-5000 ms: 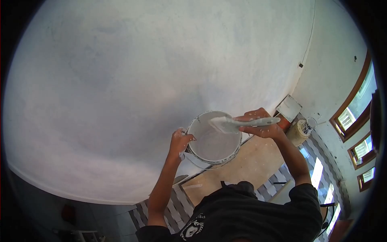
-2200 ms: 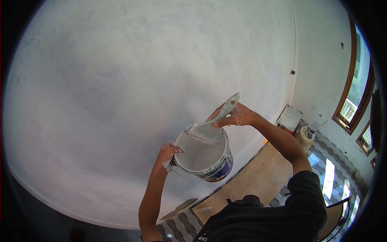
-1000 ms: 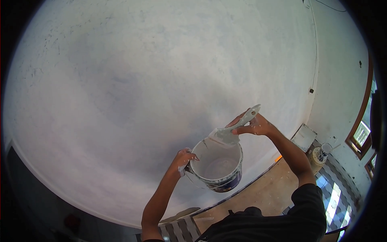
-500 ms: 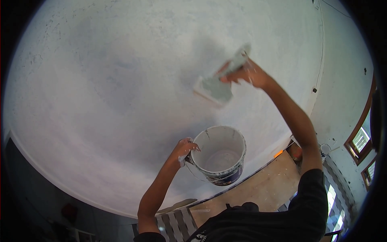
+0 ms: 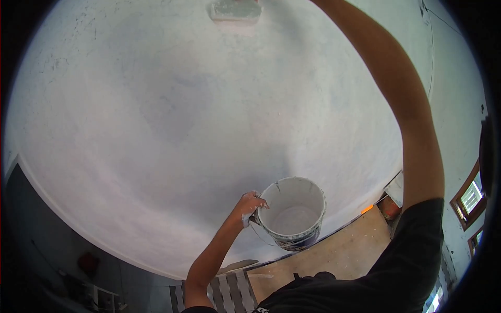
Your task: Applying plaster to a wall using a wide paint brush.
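Observation:
My left hand [image 5: 249, 207], smeared with white, is closed over the left rim of a paint bucket [image 5: 292, 236]. The bucket tilts so that its pale, coated inside shows, and a thin wire handle hangs at its side. My right arm reaches up past the top edge; of my right hand [image 5: 246, 1] only a sliver of fingers shows, at a wide flat paintbrush [image 5: 235, 11]. That brush is pale grey-green with a whitish lower edge, and it lies at the wall [image 5: 209, 104]. Most of its grip is cut off by the frame.
Below the bucket lies a brown board [image 5: 339, 242] on the floor, beside grey patterned tiles [image 5: 229, 292]. An orange strip [image 5: 367, 209] and a reddish container [image 5: 389, 207] sit at the wall's foot. A wood-framed window [image 5: 469, 195] is at right. Dark clutter [image 5: 88, 263] stands lower left.
My right hand has swung up and to the left with the paintbrush, mostly out of the frame. The bucket and my left hand appear slightly lower and farther right.

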### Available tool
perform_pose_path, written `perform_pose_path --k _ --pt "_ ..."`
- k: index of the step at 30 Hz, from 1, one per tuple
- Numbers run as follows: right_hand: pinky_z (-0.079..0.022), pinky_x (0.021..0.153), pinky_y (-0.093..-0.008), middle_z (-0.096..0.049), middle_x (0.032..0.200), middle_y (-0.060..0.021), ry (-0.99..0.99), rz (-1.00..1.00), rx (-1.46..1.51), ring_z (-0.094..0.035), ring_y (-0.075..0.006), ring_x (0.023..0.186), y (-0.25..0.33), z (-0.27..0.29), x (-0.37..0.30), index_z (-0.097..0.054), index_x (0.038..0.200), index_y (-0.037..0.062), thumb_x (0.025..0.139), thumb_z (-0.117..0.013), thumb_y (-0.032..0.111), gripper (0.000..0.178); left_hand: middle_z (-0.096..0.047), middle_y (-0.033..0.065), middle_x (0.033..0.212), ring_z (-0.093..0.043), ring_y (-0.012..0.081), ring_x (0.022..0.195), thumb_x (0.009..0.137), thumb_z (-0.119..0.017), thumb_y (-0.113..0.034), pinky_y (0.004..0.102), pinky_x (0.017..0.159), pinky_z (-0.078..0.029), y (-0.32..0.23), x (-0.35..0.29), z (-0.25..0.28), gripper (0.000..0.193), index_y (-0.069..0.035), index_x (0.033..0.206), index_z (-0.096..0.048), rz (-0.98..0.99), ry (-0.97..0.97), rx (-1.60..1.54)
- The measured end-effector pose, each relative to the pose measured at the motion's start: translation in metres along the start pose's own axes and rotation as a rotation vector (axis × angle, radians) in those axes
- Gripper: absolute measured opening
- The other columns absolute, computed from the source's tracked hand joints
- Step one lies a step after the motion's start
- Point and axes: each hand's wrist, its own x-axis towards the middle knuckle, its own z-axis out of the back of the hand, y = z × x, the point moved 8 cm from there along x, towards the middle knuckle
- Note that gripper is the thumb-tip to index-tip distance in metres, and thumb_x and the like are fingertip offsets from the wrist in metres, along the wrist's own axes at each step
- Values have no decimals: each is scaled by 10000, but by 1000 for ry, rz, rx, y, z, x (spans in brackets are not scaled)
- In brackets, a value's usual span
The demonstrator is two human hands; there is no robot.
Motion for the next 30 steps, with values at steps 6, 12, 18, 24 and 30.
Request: perform_pose_path --k 6,12,18,24,30 --pt "-512 767 -362 -640 954 -139 -194 54 -147 -616 -231 851 14 51 10 -569 1096 -38 737 -793 311 549 -592 112 728 -618 233 551 666 -672 -87 367 462 -531 -5 -3 3 265 20 886 -569 15 -34 0" --pt "-536 783 -362 -713 949 -120 -67 -71 83 -661 -226 904 9 81 14 -708 1022 50 821 -729 302 323 -594 116 705 -621 239 539 669 -670 -92 364 452 -526 -5 1 3 253 18 878 -578 20 -39 14" --pt "-510 913 -382 -648 1223 -70 -459 500 -791 -632 -286 1063 -19 5 -27 -634 1206 120 855 -627 211 363 -600 107 702 -617 233 535 672 -669 -98 361 449 -525 -10 7 -2 254 25 880 -591 9 -25 20" --pt "-566 824 -333 -650 1222 -27 -578 480 -788 -640 -247 1066 -64 -78 -121 -620 1247 187 853 -666 236 400 -605 100 717 -611 226 538 669 -670 -100 351 458 -515 -5 6 4 256 25 881 -597 44 -40 0" --pt "-575 774 -329 -667 1185 -49 -404 436 -607 -663 -250 1002 -79 -123 -199 -654 1175 137 822 -685 200 360 -604 105 725 -607 215 541 666 -671 -99 324 451 -498 -2 18 5 301 29 927 -592 36 -20 34"
